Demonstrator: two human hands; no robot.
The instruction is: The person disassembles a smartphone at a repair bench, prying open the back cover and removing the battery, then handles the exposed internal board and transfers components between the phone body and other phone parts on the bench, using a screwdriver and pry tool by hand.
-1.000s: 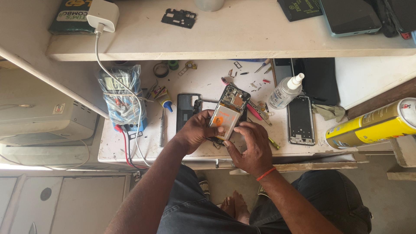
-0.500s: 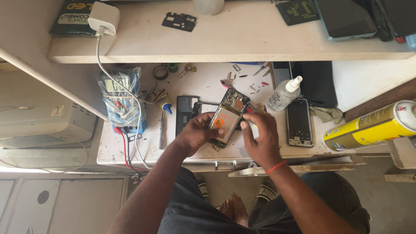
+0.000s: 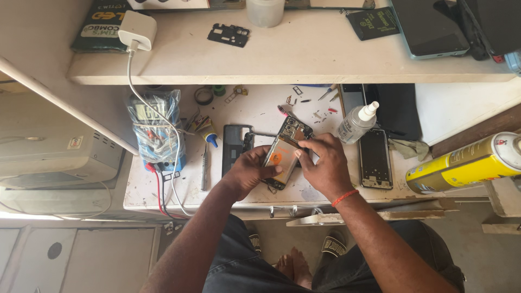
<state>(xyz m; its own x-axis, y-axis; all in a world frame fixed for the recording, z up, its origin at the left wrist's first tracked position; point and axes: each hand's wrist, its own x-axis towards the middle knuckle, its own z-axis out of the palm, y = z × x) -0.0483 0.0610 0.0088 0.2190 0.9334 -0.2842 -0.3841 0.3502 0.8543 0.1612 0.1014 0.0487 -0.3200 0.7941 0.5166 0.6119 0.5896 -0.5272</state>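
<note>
At the far left of the surface (image 3: 163, 190) a multimeter wrapped in a clear plastic bag (image 3: 154, 133) is seen, with red and black leads trailing off the edge, and a small screwdriver (image 3: 204, 168) is laid just beside it. Next comes a dark back cover (image 3: 234, 154), lying flat and apart from the phone, which suggests the casing is already taken off. The opened phone (image 3: 285, 152) is held tilted just above the middle of the surface, its inner boards exposed. It is gripped from the left by the left hand (image 3: 251, 172), whose fingers are curled around its lower edge, while the right hand (image 3: 323, 165) is pressed over its right side, the fingers bent and pinching at the frame. Loose screws and small parts are scattered behind. Further right a clear dropper bottle (image 3: 355, 123), an empty phone frame (image 3: 375, 158) and a yellow spray can (image 3: 467, 163) are found; reassembly is judged not yet begun.
</note>
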